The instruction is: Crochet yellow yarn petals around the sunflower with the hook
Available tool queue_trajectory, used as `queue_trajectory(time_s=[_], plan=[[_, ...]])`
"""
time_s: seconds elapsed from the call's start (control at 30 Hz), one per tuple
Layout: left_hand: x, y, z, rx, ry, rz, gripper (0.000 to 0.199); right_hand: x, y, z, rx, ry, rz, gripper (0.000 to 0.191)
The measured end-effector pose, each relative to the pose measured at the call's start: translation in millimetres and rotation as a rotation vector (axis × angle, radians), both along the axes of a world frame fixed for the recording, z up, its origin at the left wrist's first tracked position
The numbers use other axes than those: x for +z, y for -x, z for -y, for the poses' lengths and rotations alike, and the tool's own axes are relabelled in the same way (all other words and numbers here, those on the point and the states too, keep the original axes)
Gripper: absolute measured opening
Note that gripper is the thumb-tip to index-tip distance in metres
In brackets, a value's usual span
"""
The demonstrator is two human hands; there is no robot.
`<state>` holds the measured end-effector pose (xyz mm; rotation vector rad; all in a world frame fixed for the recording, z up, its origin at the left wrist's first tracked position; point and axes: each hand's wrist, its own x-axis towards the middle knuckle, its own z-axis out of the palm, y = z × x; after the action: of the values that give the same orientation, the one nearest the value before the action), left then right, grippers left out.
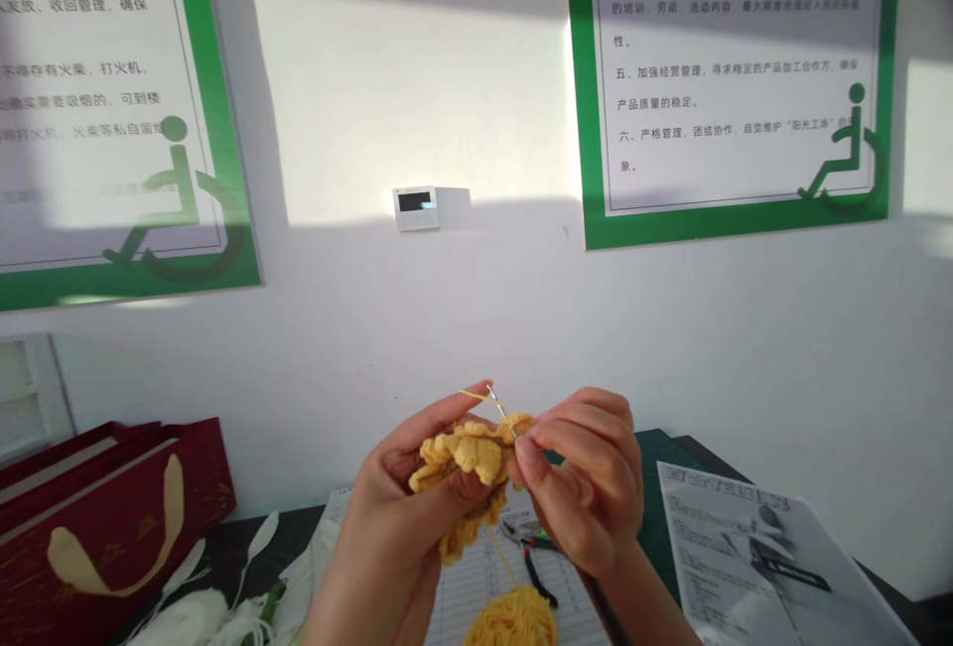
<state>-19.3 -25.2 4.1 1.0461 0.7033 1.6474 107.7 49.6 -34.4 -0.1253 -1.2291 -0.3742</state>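
Note:
My left hand (406, 517) is closed around a ruffled yellow crochet piece (476, 455), its thumb pressed on the front. From the raised index finger a strand of yellow yarn runs to the tip of a crochet hook (500, 406). My right hand (588, 472) grips that hook, fingertips at the edge of the crochet piece. The hook's metal shaft points up and left, and a dark handle shows below the palm. Under both hands lies a yellow yarn ball (513, 618), with a strand leading up from it.
Pliers (537, 567) with red and black handles lie on printed sheets behind the yarn. White yarn (190, 618) and leaf-like pieces sit at left, by dark red gift bags (119, 527). A green cutting mat (659, 457) and a printed page (766, 567) are at right.

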Motion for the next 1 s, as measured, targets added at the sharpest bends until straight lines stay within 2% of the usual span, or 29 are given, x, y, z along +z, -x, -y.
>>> queue_trajectory(time_s=[0.1,0.23,0.33,0.37,0.43,0.6,0.77,1.0], plan=[[0.2,3,-3,-0.145,0.070,0.015,0.051,-3.5,1,0,0.142,0.059,-0.027,0.027],[1.1,7,-6,-0.267,0.120,-0.008,0.053,-0.9,6,-2,0.523,0.112,-0.023,0.005],[2.2,7,-3,-0.304,0.076,-0.016,0.049,4.6,12,2,0.911,0.265,-0.077,0.011],[2.6,8,-2,-0.312,0.058,-0.017,0.048,6.1,12,3,1.010,0.308,-0.068,0.013],[3.3,9,0,-0.327,0.026,-0.031,0.044,8.1,11,6,1.124,0.358,-0.014,0.014],[1.4,18,-5,-0.390,-0.031,-0.118,0.042,7.7,0,7,1.158,0.378,0.132,0.013],[-4.3,25,-10,-0.481,-0.051,-0.170,0.042,5.8,-6,11,1.228,0.434,0.102,0.012],[-5.3,22,-12,-0.559,-0.069,-0.209,0.035,3.1,-12,15,1.207,0.465,0.126,0.015]])
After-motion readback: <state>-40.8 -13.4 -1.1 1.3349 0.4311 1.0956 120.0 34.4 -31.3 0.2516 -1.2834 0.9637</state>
